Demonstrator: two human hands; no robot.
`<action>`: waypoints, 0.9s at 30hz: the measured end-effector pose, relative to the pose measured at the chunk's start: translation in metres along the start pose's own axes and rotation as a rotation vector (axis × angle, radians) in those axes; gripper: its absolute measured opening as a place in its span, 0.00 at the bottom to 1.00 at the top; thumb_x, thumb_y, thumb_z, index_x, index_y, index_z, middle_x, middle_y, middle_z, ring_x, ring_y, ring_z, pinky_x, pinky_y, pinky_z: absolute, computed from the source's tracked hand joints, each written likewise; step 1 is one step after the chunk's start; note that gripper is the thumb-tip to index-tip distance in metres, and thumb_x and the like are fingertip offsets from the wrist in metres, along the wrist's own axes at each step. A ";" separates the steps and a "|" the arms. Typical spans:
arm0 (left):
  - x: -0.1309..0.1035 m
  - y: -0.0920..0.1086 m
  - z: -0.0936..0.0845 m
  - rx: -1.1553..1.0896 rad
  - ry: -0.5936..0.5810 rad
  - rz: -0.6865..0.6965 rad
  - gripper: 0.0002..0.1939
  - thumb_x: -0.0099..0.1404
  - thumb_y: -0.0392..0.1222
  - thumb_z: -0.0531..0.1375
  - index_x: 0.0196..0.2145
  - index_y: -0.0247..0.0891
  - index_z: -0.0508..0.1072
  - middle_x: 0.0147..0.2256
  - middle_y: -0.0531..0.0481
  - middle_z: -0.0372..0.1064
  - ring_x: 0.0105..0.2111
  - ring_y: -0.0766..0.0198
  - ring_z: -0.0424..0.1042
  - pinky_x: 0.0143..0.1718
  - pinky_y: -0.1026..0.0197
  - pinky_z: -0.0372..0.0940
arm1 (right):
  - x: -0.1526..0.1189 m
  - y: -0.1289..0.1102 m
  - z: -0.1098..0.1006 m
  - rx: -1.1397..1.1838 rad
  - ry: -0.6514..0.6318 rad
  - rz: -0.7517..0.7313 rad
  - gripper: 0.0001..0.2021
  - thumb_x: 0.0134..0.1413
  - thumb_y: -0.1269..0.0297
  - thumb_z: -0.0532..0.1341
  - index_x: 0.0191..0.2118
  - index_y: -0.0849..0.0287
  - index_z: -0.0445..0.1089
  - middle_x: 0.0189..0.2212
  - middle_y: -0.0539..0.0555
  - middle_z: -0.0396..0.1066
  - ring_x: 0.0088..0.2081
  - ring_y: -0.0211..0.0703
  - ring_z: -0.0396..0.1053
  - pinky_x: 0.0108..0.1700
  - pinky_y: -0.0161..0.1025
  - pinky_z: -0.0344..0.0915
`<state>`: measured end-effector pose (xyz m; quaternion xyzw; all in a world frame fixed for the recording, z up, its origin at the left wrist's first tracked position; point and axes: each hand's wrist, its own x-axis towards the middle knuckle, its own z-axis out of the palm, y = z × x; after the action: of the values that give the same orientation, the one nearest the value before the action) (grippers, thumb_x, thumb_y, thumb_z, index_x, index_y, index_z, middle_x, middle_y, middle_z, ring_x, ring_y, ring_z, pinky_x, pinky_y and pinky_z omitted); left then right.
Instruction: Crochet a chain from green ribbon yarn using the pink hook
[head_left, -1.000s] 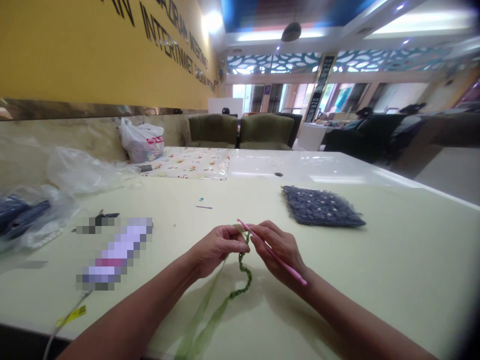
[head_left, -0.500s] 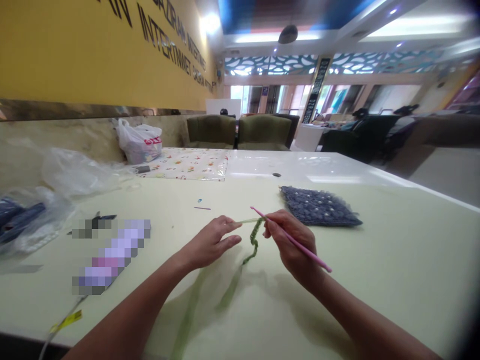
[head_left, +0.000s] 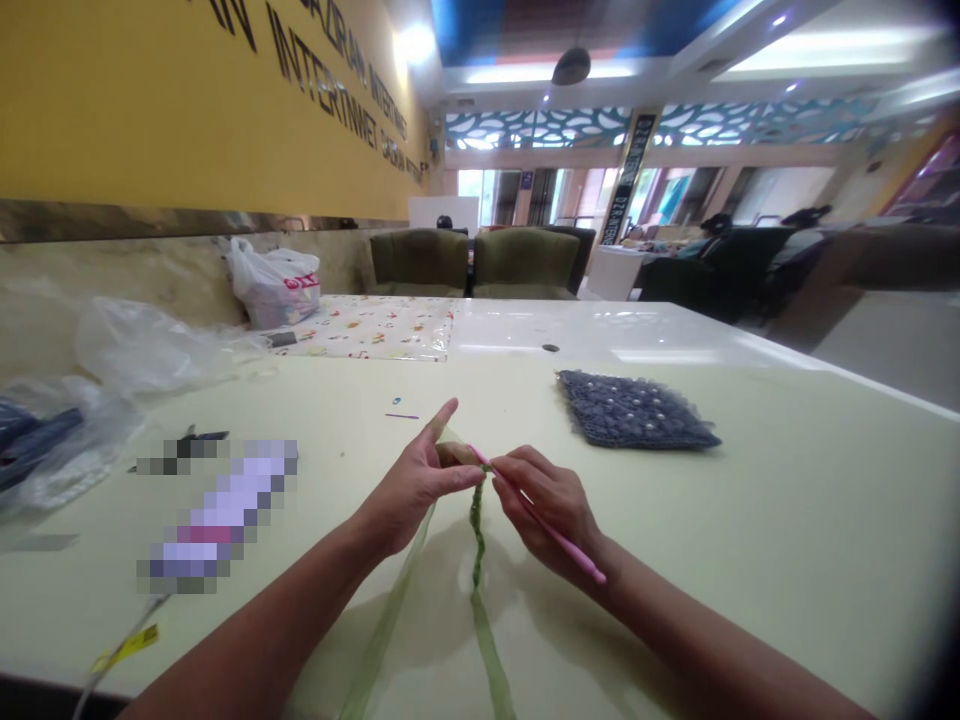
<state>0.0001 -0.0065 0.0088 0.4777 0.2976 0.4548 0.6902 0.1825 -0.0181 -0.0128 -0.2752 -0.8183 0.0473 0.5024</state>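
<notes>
Beyond the left forearm, a lilac object (head_left: 225,510) is blurred into blocks, and a clear bag (head_left: 60,440) is cut off by the left edge. The 2 strands of green ribbon (head_left: 491,650) are cut off at the bottom, and the loop at the hook's tip is too small to be made out. By the left hand (head_left: 411,490), its forefinger raised, the top of the green chain (head_left: 478,540) is pinched between thumb and bent fingers. By the right hand (head_left: 551,500), closed, the pink hook (head_left: 566,547) is gripped, its handle slanted toward the wrist. The chain is hung below the fingertips, between the 2 hands, over the table (head_left: 765,520).
</notes>
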 end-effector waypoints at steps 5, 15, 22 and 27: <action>-0.002 -0.002 0.001 0.011 -0.001 -0.012 0.54 0.56 0.33 0.68 0.69 0.45 0.38 0.35 0.52 0.72 0.38 0.65 0.70 0.51 0.55 0.57 | -0.001 0.005 -0.001 -0.112 -0.026 -0.060 0.08 0.60 0.76 0.56 0.42 0.58 0.69 0.31 0.54 0.70 0.29 0.36 0.68 0.29 0.33 0.64; -0.004 0.008 -0.004 0.118 -0.140 -0.204 0.58 0.54 0.30 0.67 0.68 0.47 0.33 0.28 0.56 0.69 0.31 0.67 0.68 0.41 0.59 0.58 | -0.003 0.007 -0.004 -0.046 -0.154 -0.092 0.08 0.61 0.73 0.55 0.43 0.58 0.69 0.33 0.53 0.69 0.30 0.35 0.67 0.30 0.32 0.63; -0.002 -0.004 0.004 0.235 0.020 -0.079 0.55 0.55 0.33 0.67 0.69 0.44 0.35 0.23 0.61 0.63 0.25 0.70 0.61 0.34 0.62 0.57 | 0.001 0.002 -0.001 -0.416 -0.202 -0.095 0.09 0.59 0.74 0.54 0.29 0.59 0.65 0.24 0.50 0.62 0.23 0.35 0.57 0.25 0.35 0.50; 0.000 -0.005 0.002 -0.096 0.023 -0.179 0.47 0.55 0.32 0.67 0.67 0.37 0.48 0.28 0.57 0.68 0.29 0.70 0.67 0.46 0.58 0.61 | 0.000 -0.010 0.003 -0.731 -0.069 -0.183 0.09 0.59 0.75 0.54 0.29 0.59 0.64 0.22 0.51 0.62 0.24 0.39 0.54 0.27 0.39 0.45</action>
<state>0.0040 -0.0078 0.0046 0.4103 0.3251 0.4105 0.7466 0.1764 -0.0257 -0.0106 -0.3604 -0.8188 -0.2836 0.3454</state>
